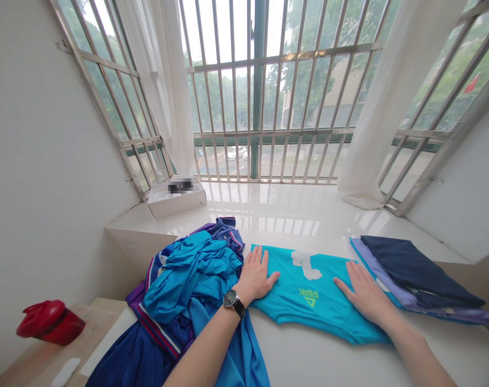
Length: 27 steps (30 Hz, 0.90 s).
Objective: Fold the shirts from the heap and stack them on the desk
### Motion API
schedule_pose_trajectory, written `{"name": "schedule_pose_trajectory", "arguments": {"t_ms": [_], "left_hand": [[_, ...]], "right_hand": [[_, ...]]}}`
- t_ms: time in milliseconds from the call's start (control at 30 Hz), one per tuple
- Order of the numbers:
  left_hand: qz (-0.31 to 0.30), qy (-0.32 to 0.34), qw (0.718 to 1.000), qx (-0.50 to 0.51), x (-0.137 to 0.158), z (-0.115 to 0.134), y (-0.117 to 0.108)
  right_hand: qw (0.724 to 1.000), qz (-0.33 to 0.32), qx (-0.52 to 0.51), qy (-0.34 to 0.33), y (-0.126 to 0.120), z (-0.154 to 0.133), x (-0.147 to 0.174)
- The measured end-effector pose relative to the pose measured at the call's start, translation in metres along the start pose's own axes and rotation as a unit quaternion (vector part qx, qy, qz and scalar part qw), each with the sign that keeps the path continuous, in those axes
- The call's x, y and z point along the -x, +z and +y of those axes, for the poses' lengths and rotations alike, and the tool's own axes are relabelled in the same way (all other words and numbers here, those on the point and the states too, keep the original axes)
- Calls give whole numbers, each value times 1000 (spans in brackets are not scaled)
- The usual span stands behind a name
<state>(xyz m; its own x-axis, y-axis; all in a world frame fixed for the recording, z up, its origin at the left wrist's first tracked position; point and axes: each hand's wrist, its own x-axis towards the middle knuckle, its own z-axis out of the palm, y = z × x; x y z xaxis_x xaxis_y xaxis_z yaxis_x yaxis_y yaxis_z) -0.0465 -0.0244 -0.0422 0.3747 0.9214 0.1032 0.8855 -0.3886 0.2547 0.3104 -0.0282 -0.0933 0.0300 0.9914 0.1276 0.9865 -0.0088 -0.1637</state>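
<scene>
A turquoise sports shirt (285,290) lies flat on the white table, partly folded, with a white print and yellow-green "PEAK" lettering upside down to me. My left hand (257,275) rests on its left end, fingers spread, a watch (233,303) on the wrist. On the shirt's right end lies my right hand (361,290), flat with the thumb apart. Left of the shirt is a loose heap of blue and turquoise clothes (196,269), partly behind my left forearm. To the right sits a stack of folded clothes (414,269), navy on top and lilac below.
A white open box (178,204) with a blurred-out dark item stands on the glossy windowsill (268,207). Barred windows and white curtains (369,145) rise behind. At lower left, a red lidded container (53,322) and a small white object (66,372) lie on a lower wooden surface.
</scene>
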Motion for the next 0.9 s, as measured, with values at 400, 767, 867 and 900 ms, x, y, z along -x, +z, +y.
{"name": "schedule_pose_trajectory", "arguments": {"t_ms": [400,767,867,900], "left_hand": [[-6,-8,1000,-6,-1,3,-2],[-13,-44,999,-22,19,18,-9],[5,-30,999,-36,15,19,-10],[8,-23,999,-36,13,19,-9]], "right_hand": [[1000,1,14,-16,-4,-4,-5],[999,-1,21,-29,-9,-7,-4],[998,26,33,-42,-12,-8,-9],[998,33,34,-45,-11,-8,-11]]}}
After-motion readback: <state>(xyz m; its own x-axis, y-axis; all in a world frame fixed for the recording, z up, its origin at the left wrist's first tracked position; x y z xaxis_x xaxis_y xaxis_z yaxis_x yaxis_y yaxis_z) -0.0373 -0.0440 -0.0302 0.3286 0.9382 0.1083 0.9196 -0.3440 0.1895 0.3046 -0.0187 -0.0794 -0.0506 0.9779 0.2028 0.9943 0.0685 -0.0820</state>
